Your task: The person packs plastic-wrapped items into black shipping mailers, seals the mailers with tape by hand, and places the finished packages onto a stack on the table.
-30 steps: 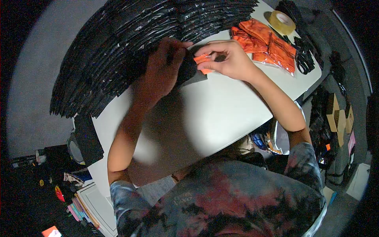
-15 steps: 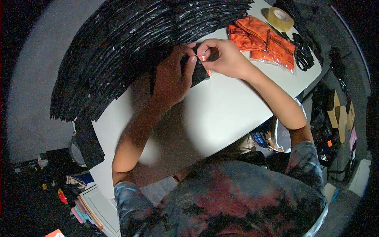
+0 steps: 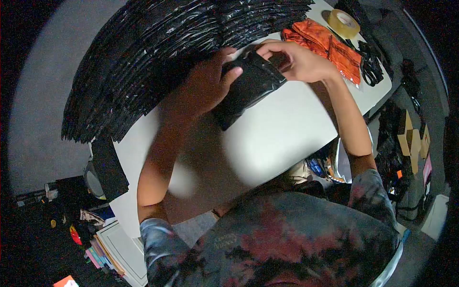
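Note:
A black plastic bag (image 3: 248, 81) lies between my two hands on the white table, its surface dark and shiny. At its right end, my right hand (image 3: 306, 62) has curled fingers gripping the bag's edge. My left hand (image 3: 205, 81) is in shadow at the bag's left side, thumb and fingers apart, with the thumb tip over the bag. Just beyond the hands is a long row of stacked black plastic bags (image 3: 138, 62). Orange packets in clear plastic (image 3: 334, 48) lie close behind my right hand.
A roll of clear tape (image 3: 344, 24) sits at the table's far right, with black-handled scissors (image 3: 372, 71) near it. Black material (image 3: 109, 167) hangs over the left table edge. Open cardboard (image 3: 409, 136) is at the right. The white table (image 3: 282, 124) ends in front of my body.
My hands were pinched close together at a small orange-and-white spot. They have since moved apart, the right hand shifting right and the left one opening, and more of the black bag now shows.

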### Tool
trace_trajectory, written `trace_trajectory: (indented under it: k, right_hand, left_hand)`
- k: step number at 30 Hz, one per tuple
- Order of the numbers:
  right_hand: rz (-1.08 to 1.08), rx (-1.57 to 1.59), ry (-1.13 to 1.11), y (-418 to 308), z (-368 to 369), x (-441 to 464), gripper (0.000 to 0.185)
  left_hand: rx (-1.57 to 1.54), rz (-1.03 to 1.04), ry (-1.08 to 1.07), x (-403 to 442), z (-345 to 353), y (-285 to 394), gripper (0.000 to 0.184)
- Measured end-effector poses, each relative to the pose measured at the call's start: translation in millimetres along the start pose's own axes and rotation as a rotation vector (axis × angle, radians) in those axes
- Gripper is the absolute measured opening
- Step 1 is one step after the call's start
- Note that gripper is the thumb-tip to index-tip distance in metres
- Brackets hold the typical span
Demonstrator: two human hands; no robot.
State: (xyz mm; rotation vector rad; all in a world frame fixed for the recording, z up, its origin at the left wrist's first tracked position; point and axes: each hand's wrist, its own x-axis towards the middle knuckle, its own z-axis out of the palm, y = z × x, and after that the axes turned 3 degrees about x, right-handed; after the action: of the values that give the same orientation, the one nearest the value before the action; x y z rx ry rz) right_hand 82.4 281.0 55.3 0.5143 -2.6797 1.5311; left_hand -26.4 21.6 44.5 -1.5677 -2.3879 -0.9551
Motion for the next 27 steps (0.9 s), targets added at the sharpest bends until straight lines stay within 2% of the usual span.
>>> trace_trajectory:
  k: [1,2,4,5,6,7,8,10,11,13,16,17,19,21,23,25,26,27]
  right_hand:
    - [-0.01,0.084,-0.026,3.5,-4.4,-0.8,0.052]
    - [-0.022,0.168,-0.053,6.1,-8.1,-1.1,0.055]
    - [-0.026,0.133,-0.043,8.2,-12.7,-2.3,0.058]
    - [-0.031,0.098,-0.03,9.4,-16.4,-2.0,0.06]
    - [-0.03,0.091,-0.027,8.1,-18.7,-1.1,0.06]
    - [-0.085,0.189,0.013,7.3,-19.7,-0.5,0.064]
    - [-0.142,0.287,0.054,6.4,-20.4,-0.4,0.068]
    - [-0.175,0.204,0.145,-6.5,-32.4,-3.6,0.066]
    - [-0.207,0.126,0.231,-12.7,-39.7,-7.2,0.064]
    - [-0.242,0.316,0.413,-13.4,-45.0,-3.1,0.055]
    - [-0.166,0.103,0.412,-47.7,-32.3,7.1,0.079]
    - [-0.162,-0.049,0.398,-59.7,-27.4,15.0,0.076]
    - [0.022,-0.305,0.454,-96.9,-15.6,26.4,0.06]
    - [-0.128,-0.303,0.565,-106.9,-18.9,42.0,0.043]
    - [-0.132,-0.203,0.563,-132.6,-17.5,54.6,0.038]
    - [-0.322,-0.414,0.637,-149.5,-16.9,68.9,0.039]
    - [-0.206,-0.163,0.671,-159.3,-15.3,72.5,0.043]
    - [-0.318,-0.089,0.656,-164.6,-13.4,79.0,0.045]
  left_hand:
    - [0.048,0.038,-0.044,3.1,0.7,-6.3,0.047]
    - [0.048,0.038,-0.042,7.7,2.0,-12.1,0.047]
    - [0.059,-0.131,-0.452,22.5,-0.3,-15.5,0.066]
    - [0.059,-0.124,-0.444,29.2,1.7,-23.7,0.066]
    - [-0.095,-0.188,-0.484,34.0,3.6,-30.5,0.072]
    - [-0.251,-0.251,-0.524,35.5,7.0,-36.5,0.078]
    - [-0.252,-0.245,-0.525,31.6,11.0,-41.0,0.078]
    - [0.019,-0.208,-0.099,19.8,8.4,-32.4,0.079]
    - [0.01,-0.205,-0.087,18.0,6.7,-29.0,0.079]
    - [0.0,-0.159,-0.009,19.8,-8.7,-15.1,0.078]
    - [-0.161,-0.261,0.101,21.3,-25.0,11.1,0.072]
    - [-0.167,-0.259,0.115,21.8,-24.8,12.3,0.072]
    - [-0.635,-0.248,0.152,22.2,-22.4,9.7,0.069]
    - [-0.701,-0.23,0.249,22.5,-22.4,12.2,0.067]
    - [-0.538,-0.042,0.43,19.5,-27.9,19.4,0.064]
    - [-0.545,-0.015,0.46,24.1,-27.6,11.4,0.06]
    - [-0.603,-0.075,0.461,24.6,-27.9,6.8,0.058]
    - [-0.658,-0.134,0.461,24.6,-33.3,6.7,0.055]
